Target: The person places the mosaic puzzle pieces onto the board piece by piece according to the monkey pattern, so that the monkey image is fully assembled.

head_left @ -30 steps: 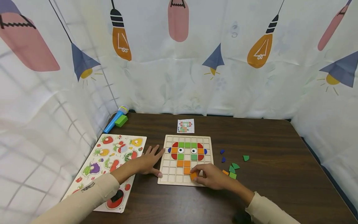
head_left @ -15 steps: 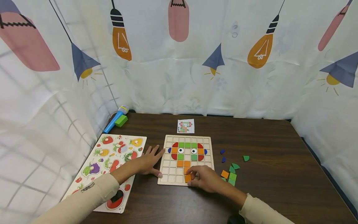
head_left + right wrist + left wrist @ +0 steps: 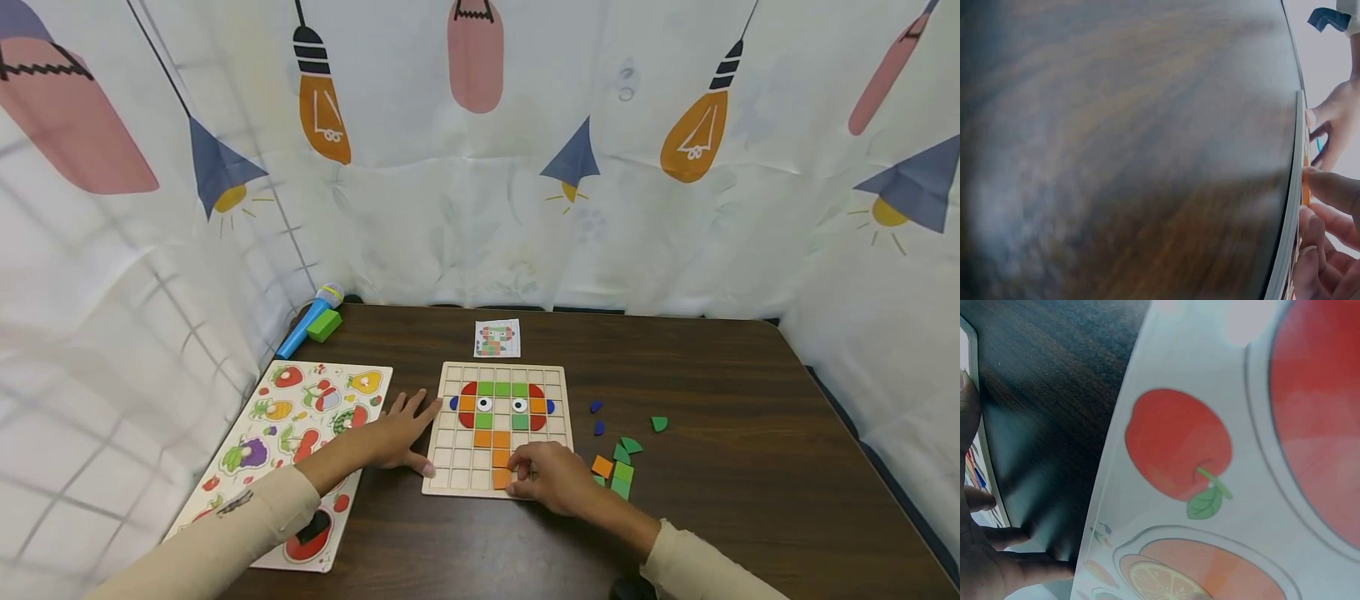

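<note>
A light wooden grid board (image 3: 453, 458) holds a face-like pattern of coloured tiles. On its bottom row lies an orange square tile (image 3: 501, 478), in line below other orange squares. My right hand (image 3: 553, 477) is at the tile's right side, thumb and index finger curled at its edge; the right wrist view has the thumb against the orange tile (image 3: 1305, 187). With fingers spread, my left hand (image 3: 397, 433) rests at the board's left edge, thumb on the lower left corner. The left wrist view catches several spread fingers of the left hand (image 3: 991, 556).
Right of the board lie blue pieces (image 3: 597, 407), several green pieces (image 3: 622, 472) and another orange square (image 3: 602, 467). A printed pattern card (image 3: 497, 338) lies beyond the board. Under my left forearm is a fruit puzzle board (image 3: 300, 408); behind it are a toy microphone (image 3: 303, 327) and green block (image 3: 325, 325).
My right hand has carried the orange square tile left onto the bottom row, then drawn slightly right, uncovering more of it. The left hand has stayed in place.
</note>
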### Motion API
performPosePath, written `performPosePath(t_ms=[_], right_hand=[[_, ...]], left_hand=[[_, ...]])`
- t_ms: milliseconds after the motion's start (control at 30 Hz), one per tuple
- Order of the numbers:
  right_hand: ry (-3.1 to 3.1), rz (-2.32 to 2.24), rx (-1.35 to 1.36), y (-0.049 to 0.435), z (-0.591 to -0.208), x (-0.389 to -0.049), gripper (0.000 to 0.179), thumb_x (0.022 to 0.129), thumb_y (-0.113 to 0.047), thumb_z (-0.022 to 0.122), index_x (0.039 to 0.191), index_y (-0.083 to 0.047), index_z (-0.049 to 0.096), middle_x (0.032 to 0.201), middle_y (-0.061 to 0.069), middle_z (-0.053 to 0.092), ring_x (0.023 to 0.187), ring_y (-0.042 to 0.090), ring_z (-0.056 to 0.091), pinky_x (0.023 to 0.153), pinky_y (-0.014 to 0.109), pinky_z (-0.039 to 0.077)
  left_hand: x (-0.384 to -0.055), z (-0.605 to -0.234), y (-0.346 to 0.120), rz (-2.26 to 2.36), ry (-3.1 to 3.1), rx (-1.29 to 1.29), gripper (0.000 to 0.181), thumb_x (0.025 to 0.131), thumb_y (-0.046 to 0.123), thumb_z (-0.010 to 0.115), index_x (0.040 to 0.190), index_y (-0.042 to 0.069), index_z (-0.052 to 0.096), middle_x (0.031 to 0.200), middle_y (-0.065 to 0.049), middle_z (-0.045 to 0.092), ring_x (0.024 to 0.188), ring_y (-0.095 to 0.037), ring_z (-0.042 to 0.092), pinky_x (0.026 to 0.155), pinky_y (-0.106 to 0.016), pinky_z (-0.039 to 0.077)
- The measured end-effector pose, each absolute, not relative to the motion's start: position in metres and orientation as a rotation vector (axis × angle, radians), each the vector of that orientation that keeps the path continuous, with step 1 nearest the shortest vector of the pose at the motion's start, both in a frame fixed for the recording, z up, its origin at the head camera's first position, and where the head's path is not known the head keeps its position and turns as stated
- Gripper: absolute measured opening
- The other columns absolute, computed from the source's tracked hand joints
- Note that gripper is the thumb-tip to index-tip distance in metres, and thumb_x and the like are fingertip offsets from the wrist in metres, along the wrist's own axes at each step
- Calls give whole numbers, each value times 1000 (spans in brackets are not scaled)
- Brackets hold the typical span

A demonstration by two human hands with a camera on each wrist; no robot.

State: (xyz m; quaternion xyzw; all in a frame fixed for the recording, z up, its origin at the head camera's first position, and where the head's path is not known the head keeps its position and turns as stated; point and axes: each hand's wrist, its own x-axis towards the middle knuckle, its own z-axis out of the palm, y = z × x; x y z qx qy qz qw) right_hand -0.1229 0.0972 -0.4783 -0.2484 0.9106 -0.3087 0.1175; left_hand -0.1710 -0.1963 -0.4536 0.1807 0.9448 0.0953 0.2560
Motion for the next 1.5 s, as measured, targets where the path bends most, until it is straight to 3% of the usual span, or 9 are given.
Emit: performPosePath(t_ms=[267,467,667,833,1100,1500], right_hand=[[2694,-901,-734,94,-479,-122,18,83,-30,83,95,-18,76,74,-17,56,67,1,47,60,22,38],[2672,-917,-838,103,-479,-126,16,91,-32,75,99,-19,78,79,-18,62,72,-1,51,64,21,42],[2567,-988,-936,133,-475,-134,18,95,-30,70,106,-16,76,87,-14,66,67,-2,50,61,19,45],[2523,-1055,-955,172,-474,-139,19,95,-26,71,109,-13,75,91,-10,67,62,-1,49,56,19,45],[2541,-1008,-963,221,-480,-135,22,92,-31,74,111,-19,76,95,-10,65,71,-1,50,60,20,46],[2651,-770,-984,225,-480,-129,24,88,-41,75,106,-25,76,95,-13,56,74,0,48,64,20,42]], left_hand=[[-171,-455,-197,263,2562,512,109,79,57,77,161,11,21,165,-27,13,149,-57,11,109,-73,28],[-171,-457,-199,271,2571,539,108,81,55,77,161,10,20,164,-28,12,147,-60,12,109,-73,28],[-172,-458,-200,259,2574,533,109,80,57,77,160,10,21,164,-28,12,148,-59,12,109,-73,29],[-172,-458,-199,253,2571,522,109,80,57,77,161,11,21,164,-27,13,148,-58,11,109,-73,28],[-171,-455,-200,264,2574,536,108,80,56,77,161,10,21,164,-28,12,148,-59,12,109,-73,29],[-171,-454,-199,273,2569,535,108,81,55,76,161,10,20,165,-28,11,148,-59,11,110,-71,27]])
